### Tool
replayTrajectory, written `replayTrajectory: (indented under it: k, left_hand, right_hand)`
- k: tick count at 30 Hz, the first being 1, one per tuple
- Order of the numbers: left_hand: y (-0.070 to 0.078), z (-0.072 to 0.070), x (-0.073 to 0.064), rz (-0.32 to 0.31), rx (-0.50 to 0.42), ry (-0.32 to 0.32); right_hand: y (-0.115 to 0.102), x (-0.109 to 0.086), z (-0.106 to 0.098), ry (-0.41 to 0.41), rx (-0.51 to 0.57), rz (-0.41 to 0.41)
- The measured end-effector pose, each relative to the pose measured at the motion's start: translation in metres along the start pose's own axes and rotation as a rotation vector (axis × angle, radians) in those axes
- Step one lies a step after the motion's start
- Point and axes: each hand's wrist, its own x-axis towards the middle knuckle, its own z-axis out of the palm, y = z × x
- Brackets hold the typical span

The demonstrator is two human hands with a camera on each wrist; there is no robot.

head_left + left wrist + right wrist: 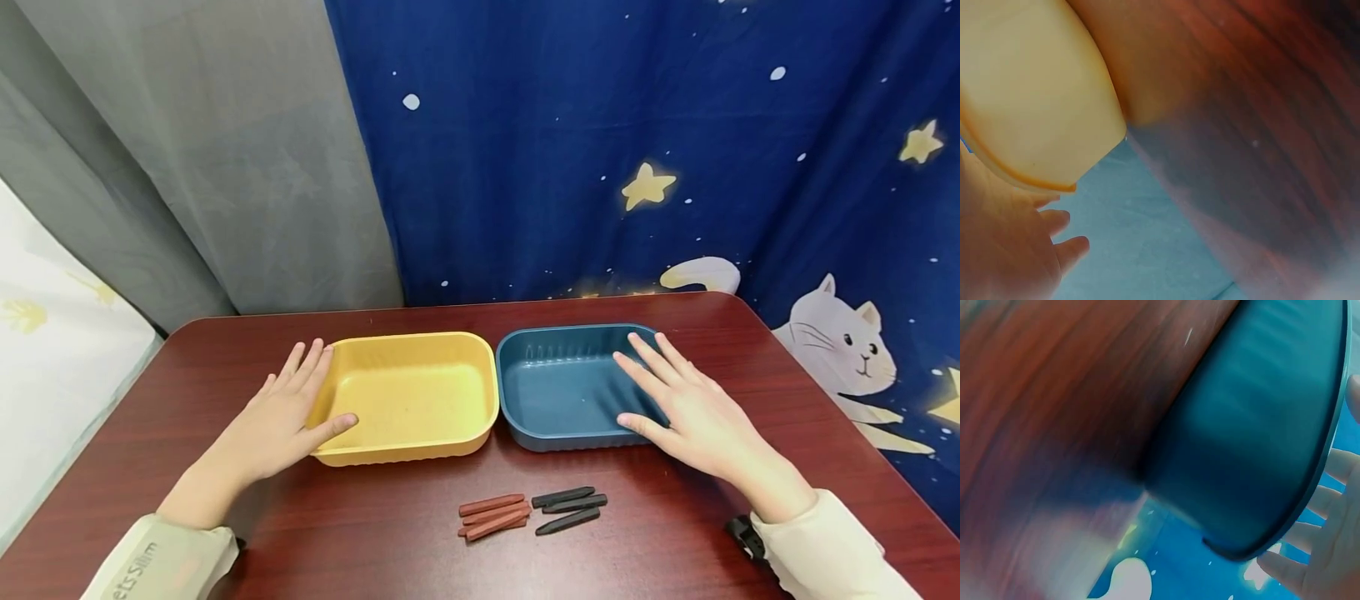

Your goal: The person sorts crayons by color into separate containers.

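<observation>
My left hand (pixel 281 421), fingers spread and straight, is at the left end of a yellow tray (pixel 405 452); its thumb reaches over the near left corner. On the other side, my right hand (pixel 697 412) is spread over the right end of a dark blue tray (pixel 577 440). Neither hand grips anything. Whether they touch the rims cannot be told. In front of the trays lie several reddish-brown crayons (pixel 491 522) in a small pile, and beside them several black crayons (pixel 567 522). Both wrist views show a spread hand beside its tray's outer wall (pixel 1035 94).
The two trays stand side by side on a dark red wooden table (pixel 375 533). Behind it hang a grey curtain (pixel 225 167) and a blue curtain (pixel 525 167) with stars and a cat. A white cloth (pixel 52 358) hangs at the left.
</observation>
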Motion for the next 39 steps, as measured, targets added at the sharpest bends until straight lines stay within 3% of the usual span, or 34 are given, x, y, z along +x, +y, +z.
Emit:
replayTrajectory:
  k: [19,39]
  left_hand:
    - [0.001,0.012,-0.003,-0.004,0.038,-0.042]
    - [0.001,0.007,-0.006,0.008,0.056,-0.046]
  right_hand:
    - [-0.055,0.008,0.01,0.035,0.048,-0.171]
    - [-0.104,0.014,0.017,0.077,0.064,-0.424]
